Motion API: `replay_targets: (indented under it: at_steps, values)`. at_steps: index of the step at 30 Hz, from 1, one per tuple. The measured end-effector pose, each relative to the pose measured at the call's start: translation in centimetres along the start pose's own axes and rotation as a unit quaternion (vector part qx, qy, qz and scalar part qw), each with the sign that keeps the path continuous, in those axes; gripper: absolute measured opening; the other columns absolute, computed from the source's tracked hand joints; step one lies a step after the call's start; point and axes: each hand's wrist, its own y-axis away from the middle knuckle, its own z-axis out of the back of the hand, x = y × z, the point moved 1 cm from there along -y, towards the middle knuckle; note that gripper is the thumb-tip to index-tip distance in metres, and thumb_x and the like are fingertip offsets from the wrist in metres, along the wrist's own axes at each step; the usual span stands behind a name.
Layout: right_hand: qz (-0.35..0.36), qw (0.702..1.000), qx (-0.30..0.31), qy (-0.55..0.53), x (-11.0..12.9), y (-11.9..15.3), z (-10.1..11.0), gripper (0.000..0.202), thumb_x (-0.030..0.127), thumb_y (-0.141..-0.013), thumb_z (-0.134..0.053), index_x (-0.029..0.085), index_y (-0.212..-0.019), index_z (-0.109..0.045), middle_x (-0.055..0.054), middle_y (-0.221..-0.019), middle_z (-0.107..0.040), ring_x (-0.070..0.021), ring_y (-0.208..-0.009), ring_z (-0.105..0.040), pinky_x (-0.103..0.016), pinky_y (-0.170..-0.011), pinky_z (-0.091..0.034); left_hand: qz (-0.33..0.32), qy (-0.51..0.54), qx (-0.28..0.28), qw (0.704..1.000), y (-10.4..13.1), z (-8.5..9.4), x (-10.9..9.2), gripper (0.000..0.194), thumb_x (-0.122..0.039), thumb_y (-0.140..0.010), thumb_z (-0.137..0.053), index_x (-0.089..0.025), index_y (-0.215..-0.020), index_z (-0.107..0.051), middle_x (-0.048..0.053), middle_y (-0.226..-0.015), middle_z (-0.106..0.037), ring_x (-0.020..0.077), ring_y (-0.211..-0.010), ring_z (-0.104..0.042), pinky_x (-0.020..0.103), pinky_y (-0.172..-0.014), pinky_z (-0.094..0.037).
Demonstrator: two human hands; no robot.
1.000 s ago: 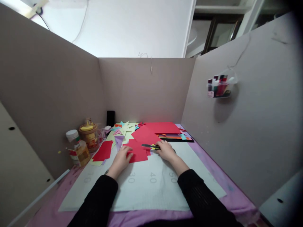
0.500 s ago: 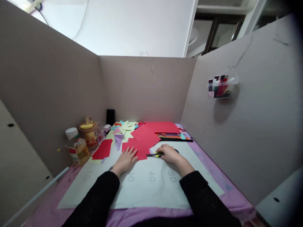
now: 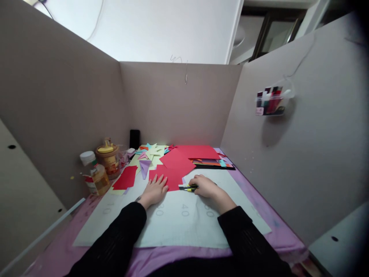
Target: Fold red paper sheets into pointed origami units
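Observation:
My left hand (image 3: pixel 155 191) lies flat with its fingers spread, pressing on the lower left of a red paper sheet (image 3: pixel 173 177). My right hand (image 3: pixel 205 186) is closed around black-and-yellow scissors (image 3: pixel 188 187). They point left and lie low, by the lower right edge of that red paper; the palm hides most of their handle. Under both hands lies a white mat (image 3: pixel 173 227) printed with numbers. To the left are smaller red paper pieces (image 3: pixel 126 177) and a purple folded paper (image 3: pixel 144 168).
Folded pale-green paper stars (image 3: pixel 154 151) lie at the back left, near a black phone (image 3: pixel 134 139). A bottle (image 3: pixel 98 177) and a brown jar (image 3: pixel 108 159) stand along the left wall. Colored sheets (image 3: pixel 209 163) are stacked at the back right. Grey partitions (image 3: pixel 178 104) enclose the table.
The view has shifted slightly. My right hand and the scissors have moved a little left relative to the red paper. The left hand stays in place on the sheet.

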Motion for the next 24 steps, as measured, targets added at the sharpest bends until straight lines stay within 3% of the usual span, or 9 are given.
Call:
replay_targets:
  at_steps: [24]
  values:
    - [-0.007, 1.000, 0.023, 0.007, 1.7, 1.0, 0.2, 0.038, 0.015, -0.064, -0.065, 0.024, -0.100, -0.068, -0.006, -0.097, -0.059, -0.0218, -0.090, -0.053, -0.025, -0.070, -0.036, 0.003, -0.007, 0.007, 1.000, -0.2, -0.1, 0.0, 0.059, -0.046, -0.094, -0.019, -0.021, -0.147, -0.026, 0.007, -0.155, -0.019, 0.0346, -0.142, -0.013, 0.053, -0.110, -0.017]
